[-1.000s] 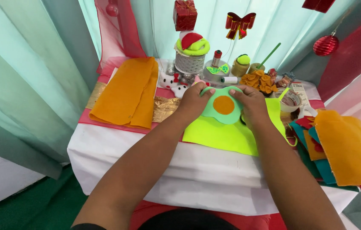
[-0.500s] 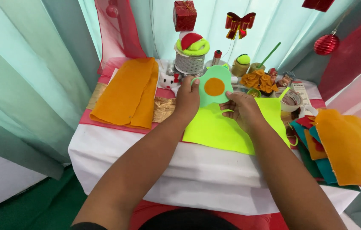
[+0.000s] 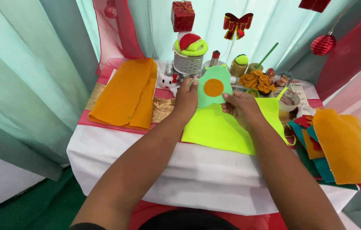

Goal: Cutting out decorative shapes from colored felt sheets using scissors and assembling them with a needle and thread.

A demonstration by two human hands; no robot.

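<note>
Near the middle of the frame, slightly above centre, the person holds up a light green felt cutout (image 3: 212, 87) with rounded lobes and an orange circle at its centre. The left hand (image 3: 186, 100) pinches the cutout's left edge between thumb and fingers, closed on it. The right hand (image 3: 241, 106) grips its lower right edge, fingers curled and thumb on the felt. The piece stands nearly upright, lifted above the table, facing the camera.

Below the hands lies a neon yellow-green felt sheet (image 3: 227, 130), flat on the white tablecloth (image 3: 180, 170), which hangs over the near table edge. In the left part of the frame a folded orange felt piece (image 3: 125, 93) rests on a pink strip with a gold band beside it. At the right edge is a stack of felt sheets (image 3: 342, 145), orange on top with teal, red and dark green beneath.

Behind the cutout, in the upper middle, stands a roll of silver ribbon (image 3: 187, 64) topped by a green ring and red shape. To its right are small jars (image 3: 240, 66) and a cluster of orange felt flowers (image 3: 257, 81). A red gift box ornament (image 3: 183, 16), a red bow (image 3: 237, 23) and a red lantern ornament (image 3: 323, 44) hang against the teal curtains (image 3: 27, 64).
</note>
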